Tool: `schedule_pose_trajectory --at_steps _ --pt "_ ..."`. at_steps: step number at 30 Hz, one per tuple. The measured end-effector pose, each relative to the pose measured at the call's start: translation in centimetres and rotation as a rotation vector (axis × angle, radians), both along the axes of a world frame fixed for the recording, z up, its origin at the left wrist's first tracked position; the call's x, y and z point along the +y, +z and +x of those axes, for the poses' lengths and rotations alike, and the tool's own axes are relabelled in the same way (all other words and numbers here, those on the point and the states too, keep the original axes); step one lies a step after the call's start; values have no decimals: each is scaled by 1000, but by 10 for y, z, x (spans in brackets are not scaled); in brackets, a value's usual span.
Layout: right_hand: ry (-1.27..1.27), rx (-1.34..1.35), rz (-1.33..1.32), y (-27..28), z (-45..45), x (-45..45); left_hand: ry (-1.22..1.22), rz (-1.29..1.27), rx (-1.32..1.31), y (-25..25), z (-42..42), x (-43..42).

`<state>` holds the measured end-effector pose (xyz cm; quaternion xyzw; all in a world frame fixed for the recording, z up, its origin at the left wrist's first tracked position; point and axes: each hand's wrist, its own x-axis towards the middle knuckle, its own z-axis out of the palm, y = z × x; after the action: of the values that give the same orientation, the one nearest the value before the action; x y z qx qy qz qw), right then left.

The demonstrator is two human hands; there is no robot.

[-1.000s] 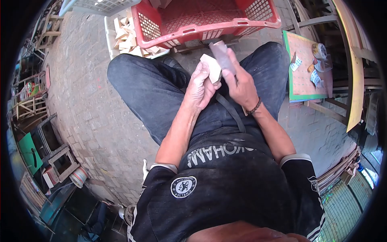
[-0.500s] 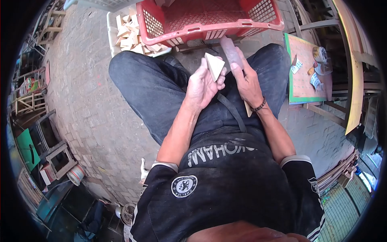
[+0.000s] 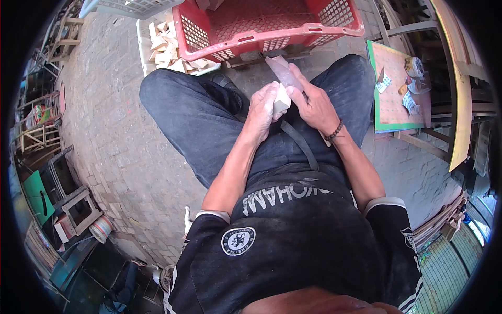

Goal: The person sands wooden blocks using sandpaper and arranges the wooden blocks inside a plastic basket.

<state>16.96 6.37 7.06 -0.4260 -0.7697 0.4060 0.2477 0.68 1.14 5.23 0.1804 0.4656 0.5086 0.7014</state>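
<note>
My left hand (image 3: pixel 263 109) is closed around a small pale wooden block (image 3: pixel 282 100) with angled faces, held above my lap. My right hand (image 3: pixel 316 104) grips a folded, pinkish-grey strip of sandpaper (image 3: pixel 285 72), its far end sticking out past the fingers. The strip lies close against the upper side of the block; whether they touch I cannot tell for sure. Part of the block is hidden by my left fingers. A thin wooden edge shows beneath my right wrist, mostly covered.
A red plastic crate (image 3: pixel 272 39) stands just beyond my knees. To its left, a white tray (image 3: pixel 142 49) holds several wooden wedge pieces (image 3: pixel 166 44). On my right, a green-edged board (image 3: pixel 389 94) carries a tin (image 3: pixel 413 68) and scraps. Wooden frames (image 3: pixel 81 209) stand at left.
The left hand has turned the block so that a different face shows. The right hand has moved left, bringing the sandpaper strip from beside the block up close to it.
</note>
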Motion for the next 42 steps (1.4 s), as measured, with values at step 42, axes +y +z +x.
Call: schedule_pose_trajectory --at_steps 42 --pt "-84 9 63 23 -11 -31 172 95 -402 5 3 3"
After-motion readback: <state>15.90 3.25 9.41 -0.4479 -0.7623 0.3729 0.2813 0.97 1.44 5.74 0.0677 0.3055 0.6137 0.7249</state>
